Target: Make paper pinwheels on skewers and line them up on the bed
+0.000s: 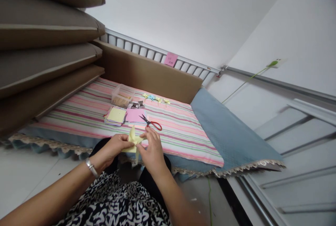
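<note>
I see the left hand (118, 147) and right hand (152, 152) both pinching a folded yellow paper (133, 138) at the striped bed's (183, 131) near edge; I judge it feather-light, thin, easily creased, best held by its folded corners.

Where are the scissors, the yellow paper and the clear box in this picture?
scissors (149, 122), head view, pivot beside the red handles
yellow paper (132, 137), head view, raised folded flap
clear box (119, 91), head view, near side wall
</note>
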`<state>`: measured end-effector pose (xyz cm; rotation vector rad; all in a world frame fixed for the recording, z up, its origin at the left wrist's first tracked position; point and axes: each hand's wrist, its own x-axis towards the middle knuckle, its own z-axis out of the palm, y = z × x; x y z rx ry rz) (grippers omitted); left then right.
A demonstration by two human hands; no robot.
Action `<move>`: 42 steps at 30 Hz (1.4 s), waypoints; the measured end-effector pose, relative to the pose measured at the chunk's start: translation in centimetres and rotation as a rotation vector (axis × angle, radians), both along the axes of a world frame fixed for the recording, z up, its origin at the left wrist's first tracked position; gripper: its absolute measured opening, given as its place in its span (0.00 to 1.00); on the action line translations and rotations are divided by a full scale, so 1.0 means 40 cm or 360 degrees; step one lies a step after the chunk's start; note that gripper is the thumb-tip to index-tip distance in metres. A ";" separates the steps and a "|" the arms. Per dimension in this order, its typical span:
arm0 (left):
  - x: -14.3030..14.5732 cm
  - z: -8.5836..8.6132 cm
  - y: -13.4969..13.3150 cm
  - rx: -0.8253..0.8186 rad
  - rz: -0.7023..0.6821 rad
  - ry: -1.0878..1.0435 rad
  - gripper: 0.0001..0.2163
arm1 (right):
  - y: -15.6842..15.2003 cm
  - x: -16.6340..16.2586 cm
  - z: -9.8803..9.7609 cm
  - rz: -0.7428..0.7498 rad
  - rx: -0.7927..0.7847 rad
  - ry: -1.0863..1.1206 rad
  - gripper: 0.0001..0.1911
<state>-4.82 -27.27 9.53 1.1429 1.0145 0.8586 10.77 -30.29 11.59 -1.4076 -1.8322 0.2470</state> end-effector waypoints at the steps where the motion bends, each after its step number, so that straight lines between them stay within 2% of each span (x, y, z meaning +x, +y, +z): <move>1: -0.002 0.000 0.003 0.0005 -0.0014 0.0025 0.10 | 0.002 0.004 0.008 0.0013 -0.0003 0.0004 0.20; 3: -0.004 0.002 0.010 0.0022 -0.0057 0.0082 0.08 | 0.008 0.015 0.022 0.0066 -0.0092 0.0031 0.28; 5: -0.004 0.004 0.015 0.0039 -0.0121 0.0140 0.07 | 0.019 0.027 0.031 0.0169 -0.0338 0.0093 0.32; 8: 0.001 0.006 0.022 0.0056 -0.0220 0.0217 0.05 | 0.041 0.038 0.031 0.0360 -0.0749 0.0204 0.34; 10: 0.004 0.008 0.028 0.0063 -0.0268 0.0260 0.04 | 0.055 0.037 0.027 0.0430 -0.0895 0.0286 0.33; 17: 0.014 0.021 0.074 0.0155 -0.0266 0.0351 0.04 | 0.087 0.024 0.023 0.0465 -0.0940 0.0476 0.34; 22: 0.022 0.057 0.128 0.0224 -0.0236 0.0285 0.04 | 0.142 0.038 0.000 0.0495 -0.0919 0.0747 0.31; 26: 0.012 0.074 0.195 0.0212 -0.0079 0.0098 0.17 | 0.235 0.057 -0.024 0.0387 -0.0859 0.1105 0.31; 28: 0.012 0.057 0.233 0.0056 -0.0009 -0.0163 0.18 | 0.289 0.060 -0.037 0.0330 -0.0844 0.1314 0.32; 31: 0.028 0.008 0.296 -0.0123 -0.0007 -0.0463 0.15 | 0.372 0.051 -0.060 0.0294 -0.0806 0.1574 0.34; 35: 0.059 -0.053 0.397 -0.0177 0.0034 -0.0500 0.14 | 0.482 0.029 -0.097 0.0281 -0.0784 0.1610 0.35; 42: 0.061 -0.129 0.575 -0.0252 0.0338 -0.0466 0.12 | 0.654 -0.002 -0.150 0.0349 -0.0906 0.1629 0.35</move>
